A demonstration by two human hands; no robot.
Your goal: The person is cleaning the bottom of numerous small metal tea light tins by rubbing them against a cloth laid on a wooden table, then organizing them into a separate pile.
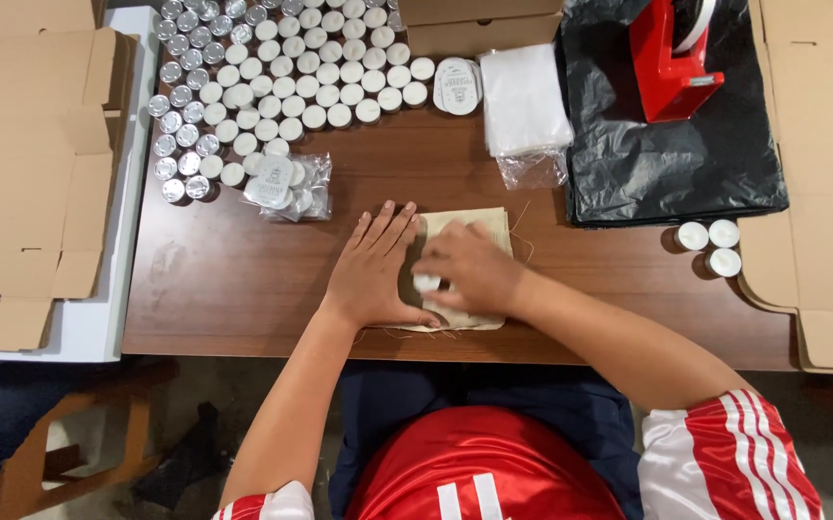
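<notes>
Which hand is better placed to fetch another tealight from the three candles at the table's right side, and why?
Probably the right hand: it is nearer the three tealights, though it grips a small white piece at the cloth pouch. The left hand lies flat, pinning the pouch.

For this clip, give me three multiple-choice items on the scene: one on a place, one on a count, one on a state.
1. Where is the red tape dispenser?
A. On the black plastic sheet
B. On the cloth pouch
C. On the flat cardboard at left

2. How many white tealight candles sit apart near the right table edge?
A. One
B. Three
C. Six

3. How is the left hand?
A. Clenched in a fist
B. Gripping the dispenser
C. Flat, fingers spread, on the beige cloth pouch

Answers: 1 A, it stands on the black sheet at top right. 2 B, three cluster there. 3 C, the palm presses the pouch while the right hand pinches a small white piece.
</notes>
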